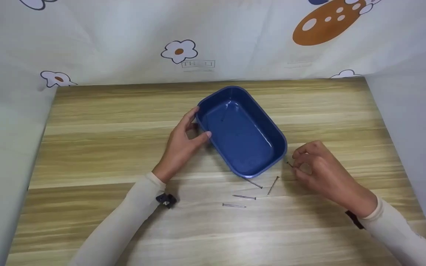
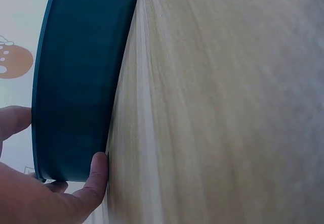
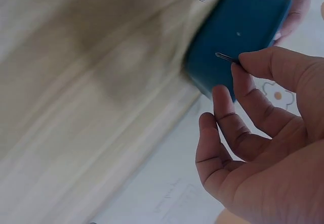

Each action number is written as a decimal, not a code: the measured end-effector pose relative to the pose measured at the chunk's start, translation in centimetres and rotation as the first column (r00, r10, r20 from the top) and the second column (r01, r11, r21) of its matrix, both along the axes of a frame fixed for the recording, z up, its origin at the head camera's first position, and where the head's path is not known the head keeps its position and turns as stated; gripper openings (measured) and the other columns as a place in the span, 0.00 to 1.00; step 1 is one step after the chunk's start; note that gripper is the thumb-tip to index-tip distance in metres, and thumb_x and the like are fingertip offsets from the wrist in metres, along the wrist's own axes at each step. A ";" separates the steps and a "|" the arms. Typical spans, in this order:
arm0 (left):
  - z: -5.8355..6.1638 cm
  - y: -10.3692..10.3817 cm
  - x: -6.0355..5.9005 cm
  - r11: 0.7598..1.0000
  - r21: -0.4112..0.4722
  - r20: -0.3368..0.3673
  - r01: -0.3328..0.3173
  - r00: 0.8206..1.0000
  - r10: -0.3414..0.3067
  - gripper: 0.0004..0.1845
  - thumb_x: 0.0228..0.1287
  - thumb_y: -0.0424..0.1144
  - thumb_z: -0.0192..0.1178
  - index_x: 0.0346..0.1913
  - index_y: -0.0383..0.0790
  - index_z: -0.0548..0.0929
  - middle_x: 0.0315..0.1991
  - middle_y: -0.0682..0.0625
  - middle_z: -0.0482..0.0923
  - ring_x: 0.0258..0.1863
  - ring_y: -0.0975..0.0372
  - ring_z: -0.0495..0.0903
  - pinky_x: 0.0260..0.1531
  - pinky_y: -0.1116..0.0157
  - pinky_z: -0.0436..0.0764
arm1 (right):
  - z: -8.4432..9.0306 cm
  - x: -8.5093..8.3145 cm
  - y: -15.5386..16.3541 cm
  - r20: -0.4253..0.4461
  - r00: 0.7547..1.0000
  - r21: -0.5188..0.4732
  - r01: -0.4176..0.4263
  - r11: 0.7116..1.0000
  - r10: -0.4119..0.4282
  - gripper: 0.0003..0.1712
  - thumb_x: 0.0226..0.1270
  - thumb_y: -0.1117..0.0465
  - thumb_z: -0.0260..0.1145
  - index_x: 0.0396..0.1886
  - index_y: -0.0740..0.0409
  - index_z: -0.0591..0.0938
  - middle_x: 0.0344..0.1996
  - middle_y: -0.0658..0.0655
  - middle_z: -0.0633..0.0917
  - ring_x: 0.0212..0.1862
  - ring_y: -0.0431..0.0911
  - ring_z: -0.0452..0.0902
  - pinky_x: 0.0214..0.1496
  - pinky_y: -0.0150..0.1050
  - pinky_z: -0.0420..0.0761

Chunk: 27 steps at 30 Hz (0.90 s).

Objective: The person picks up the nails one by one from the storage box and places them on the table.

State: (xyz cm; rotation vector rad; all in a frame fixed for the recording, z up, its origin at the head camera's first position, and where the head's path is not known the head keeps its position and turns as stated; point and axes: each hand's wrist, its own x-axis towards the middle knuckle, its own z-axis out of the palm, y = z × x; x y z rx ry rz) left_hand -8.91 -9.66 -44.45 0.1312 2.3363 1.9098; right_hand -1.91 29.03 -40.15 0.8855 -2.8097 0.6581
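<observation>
A deep blue plastic box (image 1: 243, 146) with rounded corners sits at an angle on the table, a thin nail (image 1: 223, 119) lying inside. My left hand (image 1: 181, 146) grips its left end, thumb at the rim and fingers along the outer wall (image 2: 76, 82). Just off the box's right corner, my right hand (image 1: 322, 173) pinches another nail (image 3: 225, 57) between thumb and index finger, its tip sticking out. The other fingers of that hand are bent and hold nothing. Several loose nails (image 1: 244, 197) lie in front of the box, one partly hidden under its near edge.
The wood-grain table (image 1: 98, 147) extends on both sides of the box. A white patterned cloth (image 1: 124, 40) rises behind the far edge, with pale walls (image 1: 412, 111) to the left and right.
</observation>
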 end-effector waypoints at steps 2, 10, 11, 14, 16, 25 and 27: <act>0.0 0.0 0.0 1.000 0.006 -0.001 -0.001 1.000 0.001 0.45 0.70 0.42 0.75 0.87 0.51 0.66 0.84 0.49 0.66 0.73 0.49 0.76 0.69 0.48 0.78 | -0.5 0.2 0.2 0.006 1.000 0.006 -0.001 1.000 0.001 0.10 0.52 0.76 0.80 0.30 0.58 0.92 0.43 0.54 0.88 0.50 0.51 0.78 0.56 0.40 0.75; 0.0 0.1 0.0 1.000 -0.005 0.000 -0.009 1.000 0.009 0.45 0.71 0.41 0.75 0.86 0.50 0.67 0.85 0.47 0.65 0.76 0.48 0.74 0.73 0.49 0.76 | -1.8 0.7 0.2 0.018 1.000 0.051 -0.020 0.999 0.019 0.09 0.54 0.75 0.80 0.35 0.62 0.95 0.41 0.57 0.90 0.49 0.54 0.79 0.53 0.50 0.79; 0.0 0.1 0.0 1.000 -0.005 -0.002 -0.009 1.000 0.009 0.45 0.71 0.41 0.75 0.86 0.50 0.67 0.85 0.47 0.65 0.76 0.48 0.74 0.73 0.50 0.76 | -1.9 0.7 0.2 0.021 1.000 0.055 -0.019 0.998 0.018 0.09 0.55 0.75 0.81 0.36 0.62 0.95 0.42 0.58 0.90 0.50 0.54 0.79 0.53 0.50 0.79; 0.0 0.1 0.0 1.000 -0.008 -0.006 -0.011 1.000 0.011 0.45 0.71 0.40 0.75 0.86 0.49 0.67 0.85 0.46 0.65 0.75 0.48 0.75 0.74 0.50 0.75 | -2.1 0.8 0.3 0.026 1.000 0.058 -0.014 0.998 0.012 0.10 0.56 0.74 0.81 0.38 0.63 0.96 0.42 0.59 0.91 0.50 0.55 0.79 0.54 0.49 0.79; 0.0 0.1 0.0 1.000 -0.010 -0.007 -0.012 1.000 0.012 0.45 0.71 0.40 0.75 0.86 0.48 0.67 0.85 0.46 0.65 0.74 0.48 0.75 0.74 0.50 0.74 | -2.3 0.8 0.2 0.026 1.000 0.057 -0.010 0.998 0.009 0.09 0.56 0.74 0.81 0.38 0.63 0.95 0.43 0.59 0.90 0.50 0.55 0.79 0.54 0.49 0.79; 0.1 0.1 0.0 1.000 -0.005 0.004 -0.009 1.000 0.009 0.44 0.71 0.41 0.75 0.86 0.50 0.67 0.84 0.48 0.66 0.72 0.51 0.77 0.71 0.50 0.77 | -2.8 0.5 0.2 -0.012 1.000 0.053 -0.020 0.998 0.021 0.08 0.56 0.74 0.79 0.35 0.64 0.94 0.40 0.61 0.89 0.48 0.58 0.79 0.53 0.51 0.78; 0.1 0.0 0.0 1.000 0.000 0.009 -0.007 1.000 0.007 0.44 0.71 0.42 0.75 0.86 0.51 0.67 0.84 0.48 0.67 0.71 0.51 0.77 0.69 0.49 0.78 | -2.9 0.5 0.2 -0.023 0.999 0.060 -0.027 0.998 0.028 0.08 0.57 0.74 0.79 0.37 0.64 0.94 0.40 0.61 0.89 0.48 0.58 0.79 0.53 0.52 0.78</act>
